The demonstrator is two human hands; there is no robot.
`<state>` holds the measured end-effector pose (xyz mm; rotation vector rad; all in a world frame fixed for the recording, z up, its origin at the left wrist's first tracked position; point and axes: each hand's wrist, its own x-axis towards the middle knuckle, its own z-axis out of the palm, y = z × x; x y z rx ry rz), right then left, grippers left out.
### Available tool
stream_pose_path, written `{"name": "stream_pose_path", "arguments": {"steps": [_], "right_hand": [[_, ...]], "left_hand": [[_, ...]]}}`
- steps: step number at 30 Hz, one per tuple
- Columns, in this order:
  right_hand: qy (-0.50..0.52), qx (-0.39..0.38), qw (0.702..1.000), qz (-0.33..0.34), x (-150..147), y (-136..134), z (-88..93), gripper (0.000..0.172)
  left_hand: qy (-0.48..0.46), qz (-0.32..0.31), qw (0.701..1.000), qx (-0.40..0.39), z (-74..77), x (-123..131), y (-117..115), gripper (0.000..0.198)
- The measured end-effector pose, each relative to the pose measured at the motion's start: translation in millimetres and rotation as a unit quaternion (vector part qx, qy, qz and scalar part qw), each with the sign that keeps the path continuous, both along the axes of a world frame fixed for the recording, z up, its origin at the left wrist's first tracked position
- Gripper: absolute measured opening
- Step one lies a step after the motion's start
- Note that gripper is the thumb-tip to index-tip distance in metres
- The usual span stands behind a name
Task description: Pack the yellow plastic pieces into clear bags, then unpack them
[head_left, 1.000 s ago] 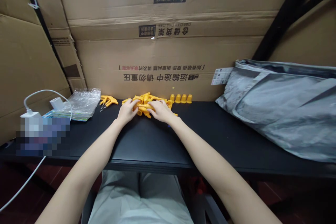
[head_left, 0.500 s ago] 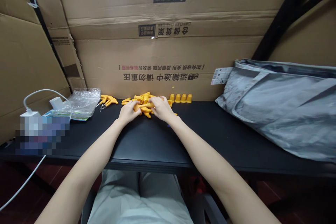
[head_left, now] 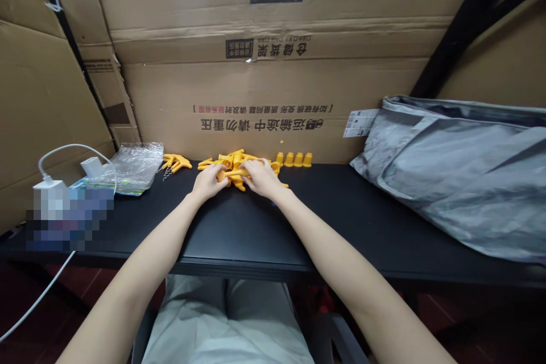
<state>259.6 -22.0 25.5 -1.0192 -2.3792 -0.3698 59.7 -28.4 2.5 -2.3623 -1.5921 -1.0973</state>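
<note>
My left hand (head_left: 208,181) and my right hand (head_left: 262,178) are close together over a pile of yellow plastic parts (head_left: 237,158). Between them they grip a slim yellow plastic piece (head_left: 234,173), fingers closed at either end of it; its exact shape is partly hidden. In the pile I can make out cup-like parts and long finger-like ones. To the right of the pile, several small yellow cups (head_left: 298,159) stand in a row. Off to the left lie yellow hand-shaped pieces (head_left: 178,162) with thin metal coils (head_left: 168,173) beside them.
A clear plastic bag (head_left: 139,165) and a white charger (head_left: 51,196) with its cable sit at the left of the black table (head_left: 239,233). At the right lies a large grey bag (head_left: 460,176). A cardboard sheet (head_left: 273,85) stands upright along the back.
Hardly anything differs. The fingers of my right hand have shifted slightly on the yellow piece, while my left hand stays in place.
</note>
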Motion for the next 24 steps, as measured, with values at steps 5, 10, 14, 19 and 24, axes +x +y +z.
{"name": "stream_pose_path", "arguments": {"steps": [5, 10, 14, 19, 24], "right_hand": [[0.009, -0.002, 1.0, 0.003, 1.2, 1.0, -1.8, 0.021], [-0.002, -0.023, 1.0, -0.005, 1.0, 0.9, -4.0, 0.024], [-0.004, -0.017, 1.0, -0.005, 0.3, 0.5, -2.3, 0.02], [0.003, 0.004, 1.0, -0.011, 1.7, 2.5, -1.5, 0.021], [0.003, -0.017, 1.0, -0.01, 4.1, 5.4, -3.9, 0.021]], "left_hand": [[-0.008, -0.008, 1.0, -0.001, -0.6, -1.0, 1.3, 0.028], [0.001, -0.001, 1.0, 0.001, -1.1, -3.1, 1.7, 0.027], [0.002, 0.002, 1.0, 0.001, -1.2, -3.0, 2.4, 0.028], [-0.005, -0.002, 1.0, 0.004, -0.9, -3.4, 2.7, 0.027], [-0.004, 0.011, 1.0, 0.01, -1.4, -5.6, 2.8, 0.027]]}}
